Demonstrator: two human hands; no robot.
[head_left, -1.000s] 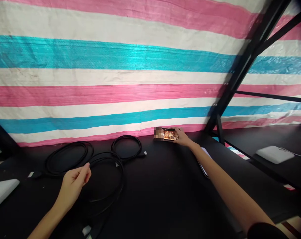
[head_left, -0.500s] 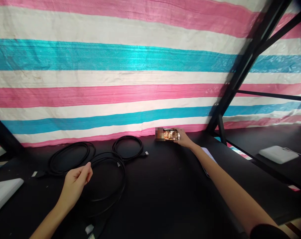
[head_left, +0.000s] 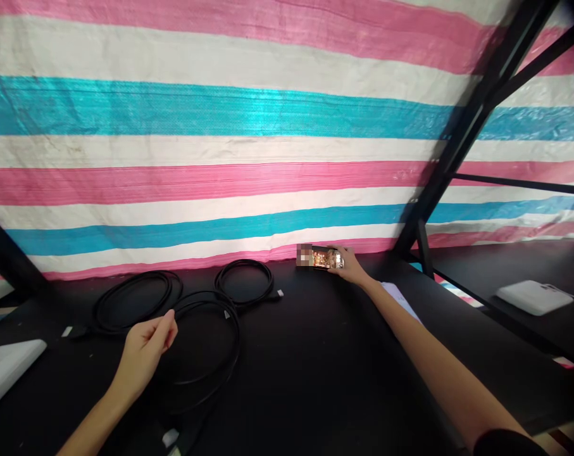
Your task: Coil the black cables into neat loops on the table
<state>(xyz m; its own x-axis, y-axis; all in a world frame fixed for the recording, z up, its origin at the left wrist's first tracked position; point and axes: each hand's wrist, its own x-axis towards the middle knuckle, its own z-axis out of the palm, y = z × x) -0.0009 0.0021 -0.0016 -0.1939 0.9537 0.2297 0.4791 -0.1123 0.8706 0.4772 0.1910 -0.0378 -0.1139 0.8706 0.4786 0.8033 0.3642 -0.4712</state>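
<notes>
With its fingers pinched, my left hand [head_left: 149, 339] grips a black cable [head_left: 237, 342] whose loose loops fall to the right and below it. The white connector [head_left: 171, 437] near the bottom edge is partly in shadow. Out at the back of the black table, my right hand [head_left: 349, 265] is closed around the right end of a phone [head_left: 321, 258]. The phone lies sideways with a lit, colourful screen, its left end blurred out. Two coiled black cables lie beside the held one, the left coil [head_left: 135, 297] and the back coil [head_left: 243, 282].
A white box [head_left: 11, 367] sits at the left edge. Under my right forearm is a pale lilac flat object [head_left: 400, 299], partly hidden. Another white box [head_left: 533, 297] rests on the surface at right. Black metal struts [head_left: 457, 139] and a striped tarp [head_left: 220, 183] stand behind.
Both hands stay nearly in place, and the phone's screen picture has changed. My right forearm has shifted slightly, so more of the lilac object's face shows.
</notes>
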